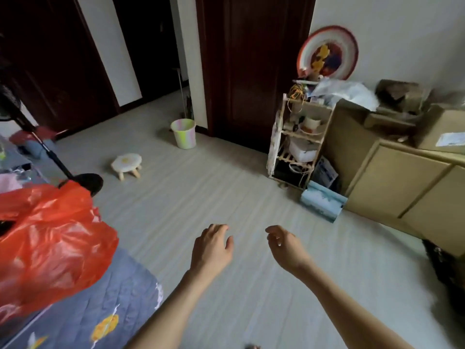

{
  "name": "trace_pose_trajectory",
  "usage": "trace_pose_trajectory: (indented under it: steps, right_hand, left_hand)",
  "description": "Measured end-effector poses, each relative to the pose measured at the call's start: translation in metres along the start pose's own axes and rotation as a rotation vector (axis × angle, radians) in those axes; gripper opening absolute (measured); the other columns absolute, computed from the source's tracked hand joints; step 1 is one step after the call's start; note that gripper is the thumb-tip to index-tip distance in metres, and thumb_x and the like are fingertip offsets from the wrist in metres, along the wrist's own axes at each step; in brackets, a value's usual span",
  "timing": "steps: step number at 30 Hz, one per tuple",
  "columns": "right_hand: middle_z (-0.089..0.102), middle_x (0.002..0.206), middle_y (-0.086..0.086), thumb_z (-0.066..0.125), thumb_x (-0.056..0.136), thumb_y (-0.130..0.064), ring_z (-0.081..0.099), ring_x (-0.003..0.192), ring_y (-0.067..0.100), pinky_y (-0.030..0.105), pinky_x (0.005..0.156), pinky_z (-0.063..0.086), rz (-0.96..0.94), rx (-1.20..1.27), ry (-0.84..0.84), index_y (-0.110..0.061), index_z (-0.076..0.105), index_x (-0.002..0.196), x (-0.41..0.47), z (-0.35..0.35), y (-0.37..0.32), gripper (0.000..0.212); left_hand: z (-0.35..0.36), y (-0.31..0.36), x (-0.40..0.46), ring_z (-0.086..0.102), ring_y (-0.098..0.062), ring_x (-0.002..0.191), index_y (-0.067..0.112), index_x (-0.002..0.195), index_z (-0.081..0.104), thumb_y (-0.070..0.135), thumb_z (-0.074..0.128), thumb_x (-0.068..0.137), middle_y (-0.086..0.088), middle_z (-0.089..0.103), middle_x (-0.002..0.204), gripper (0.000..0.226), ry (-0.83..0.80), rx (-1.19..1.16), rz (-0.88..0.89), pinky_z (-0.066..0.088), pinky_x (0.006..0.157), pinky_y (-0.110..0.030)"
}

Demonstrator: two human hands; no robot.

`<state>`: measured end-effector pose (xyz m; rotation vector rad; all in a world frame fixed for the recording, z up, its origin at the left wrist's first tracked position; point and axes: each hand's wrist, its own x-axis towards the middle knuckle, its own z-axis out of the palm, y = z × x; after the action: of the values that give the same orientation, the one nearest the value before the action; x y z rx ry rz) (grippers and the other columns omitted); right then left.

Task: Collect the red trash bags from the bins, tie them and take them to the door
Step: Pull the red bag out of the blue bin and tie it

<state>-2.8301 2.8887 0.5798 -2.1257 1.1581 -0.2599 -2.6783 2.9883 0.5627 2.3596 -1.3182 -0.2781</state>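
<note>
Reaching out over the floor, the left hand [212, 248] and right hand [285, 244] are held loose, nothing grasped. The red trash bag [50, 245] is lying on the quilt [105, 311] at the left. Its top should be gathered tightly before tying.

red trash bag [50, 250] | crumpled, glossy, untied | lying on quilted bed cover [105, 311], far left
</note>
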Motion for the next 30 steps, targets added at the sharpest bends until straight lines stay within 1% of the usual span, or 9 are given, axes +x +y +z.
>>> trace_pose_trajectory:
  steps: [3, 6, 11, 13, 16, 20, 26, 28, 30]
  right_hand:
    - [0.065, 0.115, 0.01, 0.04, 0.093, -0.014, 0.059, 0.107, 0.026, 0.026, 0.083, 0.042, -0.034, 0.005, -0.051, -0.012, 0.055, 0.118, 0.095, -0.013, -0.02, 0.029]
    - [0.066, 0.115, 0.01, 0.04, 0.093, -0.012, 0.059, 0.108, 0.025, 0.023, 0.082, 0.041, -0.098, -0.018, -0.131, -0.011, 0.056, 0.117, 0.198, -0.009, -0.06, 0.029]
    - [0.065, 0.117, 0.01, 0.04, 0.093, -0.012, 0.059, 0.109, 0.028, 0.026, 0.088, 0.043, -0.26, -0.01, -0.238, -0.011, 0.056, 0.118, 0.355, 0.03, -0.131, 0.03]
    - [0.065, 0.115, 0.01, 0.04, 0.093, -0.014, 0.06, 0.105, 0.028, 0.027, 0.087, 0.045, -0.279, -0.002, -0.256, -0.012, 0.056, 0.118, 0.416, 0.048, -0.154, 0.029]
    - [0.067, 0.11, 0.012, 0.041, 0.093, -0.015, 0.061, 0.103, 0.027, 0.027, 0.086, 0.045, -0.288, -0.029, -0.299, -0.013, 0.055, 0.117, 0.522, 0.072, -0.2, 0.029]
    - [0.067, 0.104, 0.008, 0.042, 0.092, -0.019, 0.061, 0.099, 0.026, 0.025, 0.078, 0.042, -0.315, -0.077, -0.276, -0.019, 0.055, 0.116, 0.65, 0.081, -0.263, 0.028]
    - [0.066, 0.112, 0.009, 0.04, 0.092, -0.019, 0.062, 0.099, 0.025, 0.028, 0.087, 0.047, -0.358, -0.17, -0.272, -0.018, 0.055, 0.117, 0.83, 0.097, -0.306, 0.029]
    - [0.064, 0.116, 0.008, 0.04, 0.092, -0.019, 0.061, 0.104, 0.025, 0.029, 0.091, 0.046, -0.389, -0.181, -0.28, -0.017, 0.055, 0.118, 0.894, 0.11, -0.323, 0.03]
    - [0.065, 0.114, 0.009, 0.041, 0.092, -0.017, 0.061, 0.103, 0.026, 0.029, 0.088, 0.044, -0.421, -0.167, -0.291, -0.015, 0.055, 0.117, 0.97, 0.127, -0.348, 0.029]
  left_hand:
    - [-0.018, -0.009, 0.078, 0.052, -0.022, 0.117, 0.016, 0.122, 0.053, 0.027, 0.045, 0.092, -0.003, 0.056, 0.126, 0.033, 0.015, -0.042, -0.072, 0.042, 0.094, -0.032]
    - [-0.043, -0.04, 0.151, 0.053, -0.022, 0.117, 0.014, 0.12, 0.055, 0.023, 0.048, 0.091, -0.004, 0.058, 0.125, 0.032, 0.095, -0.084, -0.193, 0.041, 0.095, -0.03]
    - [-0.073, -0.127, 0.271, 0.052, -0.025, 0.118, 0.01, 0.122, 0.055, 0.02, 0.05, 0.091, -0.009, 0.057, 0.126, 0.033, 0.18, -0.08, -0.374, 0.042, 0.098, -0.033]
    - [-0.081, -0.159, 0.325, 0.052, -0.024, 0.118, 0.011, 0.122, 0.055, 0.02, 0.05, 0.09, -0.008, 0.057, 0.126, 0.033, 0.21, -0.091, -0.388, 0.042, 0.099, -0.035]
    - [-0.101, -0.207, 0.425, 0.052, -0.021, 0.118, 0.012, 0.121, 0.056, 0.022, 0.05, 0.09, -0.006, 0.057, 0.126, 0.032, 0.227, -0.137, -0.395, 0.042, 0.098, -0.031]
    - [-0.136, -0.249, 0.555, 0.054, -0.022, 0.115, 0.014, 0.12, 0.056, 0.024, 0.049, 0.09, -0.006, 0.058, 0.123, 0.031, 0.218, -0.093, -0.352, 0.043, 0.097, -0.034]
    - [-0.161, -0.31, 0.736, 0.054, -0.018, 0.113, 0.021, 0.12, 0.054, 0.03, 0.043, 0.092, 0.001, 0.058, 0.123, 0.032, 0.103, 0.047, -0.271, 0.043, 0.094, -0.031]
    - [-0.162, -0.339, 0.791, 0.054, -0.017, 0.113, 0.021, 0.121, 0.054, 0.03, 0.043, 0.092, 0.002, 0.058, 0.124, 0.032, 0.094, 0.042, -0.284, 0.043, 0.095, -0.031]
    - [-0.168, -0.373, 0.856, 0.053, -0.017, 0.114, 0.022, 0.123, 0.053, 0.03, 0.042, 0.093, 0.002, 0.056, 0.126, 0.033, 0.089, 0.047, -0.336, 0.041, 0.098, -0.031]
